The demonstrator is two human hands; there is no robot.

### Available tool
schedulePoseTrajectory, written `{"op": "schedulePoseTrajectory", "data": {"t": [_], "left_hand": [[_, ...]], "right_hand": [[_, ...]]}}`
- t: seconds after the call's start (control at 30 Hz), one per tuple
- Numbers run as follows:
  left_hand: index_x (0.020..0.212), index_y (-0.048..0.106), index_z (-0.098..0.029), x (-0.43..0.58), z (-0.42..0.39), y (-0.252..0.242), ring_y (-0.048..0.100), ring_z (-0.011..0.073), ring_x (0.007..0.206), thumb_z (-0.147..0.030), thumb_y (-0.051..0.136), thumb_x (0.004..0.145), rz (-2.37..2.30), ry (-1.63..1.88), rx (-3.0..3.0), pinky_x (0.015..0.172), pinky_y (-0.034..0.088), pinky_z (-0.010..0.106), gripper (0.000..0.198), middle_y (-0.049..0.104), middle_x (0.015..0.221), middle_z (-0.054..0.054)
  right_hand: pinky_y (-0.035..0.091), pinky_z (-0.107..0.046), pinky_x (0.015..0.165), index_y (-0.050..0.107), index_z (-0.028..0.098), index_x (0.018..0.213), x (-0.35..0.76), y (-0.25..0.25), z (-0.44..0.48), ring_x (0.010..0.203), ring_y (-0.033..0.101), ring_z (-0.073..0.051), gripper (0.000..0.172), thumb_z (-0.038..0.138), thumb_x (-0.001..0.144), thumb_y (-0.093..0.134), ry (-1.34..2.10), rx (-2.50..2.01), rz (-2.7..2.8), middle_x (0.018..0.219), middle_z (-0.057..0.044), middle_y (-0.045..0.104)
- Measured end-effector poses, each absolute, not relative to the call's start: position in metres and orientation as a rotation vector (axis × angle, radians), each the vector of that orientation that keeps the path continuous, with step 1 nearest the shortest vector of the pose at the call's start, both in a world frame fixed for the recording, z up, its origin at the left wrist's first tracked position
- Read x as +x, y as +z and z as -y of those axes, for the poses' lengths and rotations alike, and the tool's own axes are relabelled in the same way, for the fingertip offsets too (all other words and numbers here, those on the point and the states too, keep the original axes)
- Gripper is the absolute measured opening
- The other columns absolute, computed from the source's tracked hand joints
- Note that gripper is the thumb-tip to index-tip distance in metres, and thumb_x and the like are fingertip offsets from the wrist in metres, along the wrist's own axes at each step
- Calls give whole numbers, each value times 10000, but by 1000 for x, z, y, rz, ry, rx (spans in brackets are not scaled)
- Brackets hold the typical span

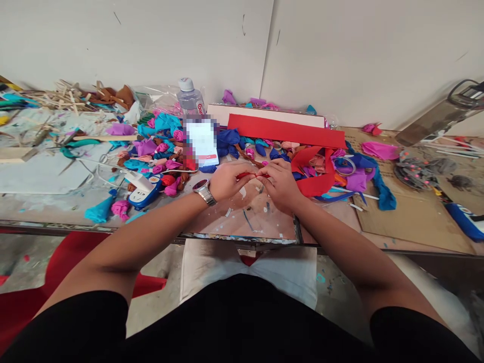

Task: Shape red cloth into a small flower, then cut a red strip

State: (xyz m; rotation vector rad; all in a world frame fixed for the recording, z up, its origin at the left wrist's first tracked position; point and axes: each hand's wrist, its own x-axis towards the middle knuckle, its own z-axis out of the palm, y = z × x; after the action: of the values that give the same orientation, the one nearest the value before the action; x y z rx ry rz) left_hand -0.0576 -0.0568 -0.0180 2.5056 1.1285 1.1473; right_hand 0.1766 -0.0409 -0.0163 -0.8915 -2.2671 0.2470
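My left hand [230,181], with a metal watch [204,191] on its wrist, is closed in a pinch over the table's near edge. My right hand [280,184] meets it fingertip to fingertip, also pinching. Between them they hold a small piece of red crepe paper [245,175], mostly hidden by the fingers. Just right of my right hand lies a curled red crepe strip [315,189]. Behind the hands a long flat red strip [285,131] rests on a pale board. A phone [202,143] with a lit screen leans beyond my left hand.
Several crumpled paper flowers [162,146] cover the table to the left, around a power strip [143,194] and a clear bottle [191,98]. Green-handled pliers [79,146] and wood scraps lie farther left. On the right are a tape roll [346,164], cardboard [401,217] and a dark bottle [434,116].
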Motion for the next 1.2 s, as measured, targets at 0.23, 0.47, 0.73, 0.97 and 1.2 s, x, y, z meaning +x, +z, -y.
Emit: {"op": "schedulePoseTrajectory", "data": {"t": [0.23, 0.47, 0.73, 0.97, 1.2], "left_hand": [[1080, 801, -205, -57, 57, -20, 781, 196, 959, -374, 652, 1059, -1053, 1196, 2572, 881, 563, 298, 226, 832, 1016, 75], [1070, 807, -213, -57, 59, -16, 785, 193, 945, -400, 632, 1070, -1016, 1207, 2587, 883, 578, 304, 256, 840, 1020, 65], [1038, 825, -212, -59, 55, -19, 763, 180, 826, -384, 683, 1033, -1071, 1117, 2502, 807, 552, 293, 223, 836, 945, 56], [1020, 825, -206, -58, 57, -16, 731, 163, 757, -395, 676, 1030, -1137, 1046, 2425, 742, 511, 281, 241, 826, 887, 41], [1003, 820, -202, -59, 57, -11, 741, 161, 726, -430, 666, 1025, -1112, 1035, 2319, 710, 529, 275, 277, 821, 837, 34]], "right_hand": [[354, -476, 980, 638, 226, 999, 174, -19, 41, 1154, 578, -314, 304, 417, 1127, 438, 193, -869, 2324, 1045, -106, 752], [364, -470, 967, 584, 231, 989, 172, -19, 42, 1129, 572, -311, 231, 337, 1102, 412, 179, -871, 2349, 1041, -111, 722], [368, -474, 1027, 695, 234, 1023, 177, -15, 42, 1185, 582, -317, 225, 406, 1085, 564, 247, -895, 2293, 1067, -87, 775], [360, -483, 997, 684, 225, 990, 177, -14, 42, 1148, 587, -319, 205, 363, 1069, 555, 175, -923, 2292, 1033, -100, 768], [368, -492, 997, 682, 229, 1000, 179, -15, 39, 1161, 585, -327, 247, 395, 1090, 523, 184, -947, 2287, 1032, -102, 767]]}}
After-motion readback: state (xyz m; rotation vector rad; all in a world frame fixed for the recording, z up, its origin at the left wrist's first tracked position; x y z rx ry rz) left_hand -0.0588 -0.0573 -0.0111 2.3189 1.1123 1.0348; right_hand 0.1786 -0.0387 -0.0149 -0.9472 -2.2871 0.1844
